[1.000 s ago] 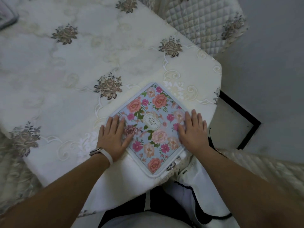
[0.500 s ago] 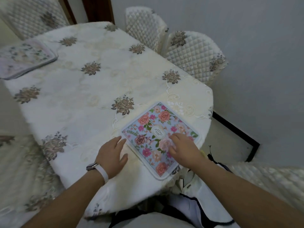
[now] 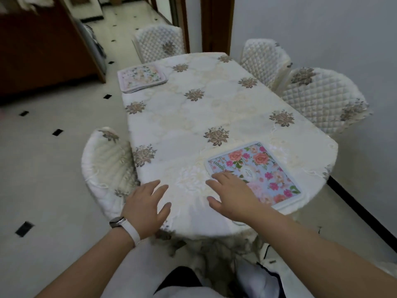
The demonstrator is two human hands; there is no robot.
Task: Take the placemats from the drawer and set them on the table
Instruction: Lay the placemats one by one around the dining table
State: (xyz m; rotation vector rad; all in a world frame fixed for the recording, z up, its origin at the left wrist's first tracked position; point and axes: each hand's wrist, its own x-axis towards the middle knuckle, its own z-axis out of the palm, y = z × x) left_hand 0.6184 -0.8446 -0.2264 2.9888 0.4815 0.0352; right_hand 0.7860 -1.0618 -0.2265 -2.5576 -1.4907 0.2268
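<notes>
While I stand at its near end, the long table (image 3: 193,117), draped in a cream cloth embroidered with brown flower clusters, reaches away from me. Four white quilted chairs show plainly around it: one at the far end (image 3: 159,43), two along the right side (image 3: 264,59) (image 3: 322,97) and one on the left close to me (image 3: 105,166).

Placemats lie in two spots. A stack of pale floral placemats (image 3: 141,77) sits on the far left corner; I see several layered edges but cannot count them. One single blue placemat with pink and orange flowers and a white border (image 3: 262,168) lies flat on the near right corner, its outer edge close to the table's rim.

My left hand (image 3: 146,209) is spread over the near edge of the cloth, fingers (image 3: 160,190) straight and apart, holding nothing. My right hand (image 3: 234,196) is as wide, thumb out to the side, its fingertips (image 3: 223,175) over the near left corner of the blue mat, gripping nothing. Whether either palm presses down or floats just above, I cannot tell.

A single watch on a white strap (image 3: 126,226) circles my left wrist.
</notes>
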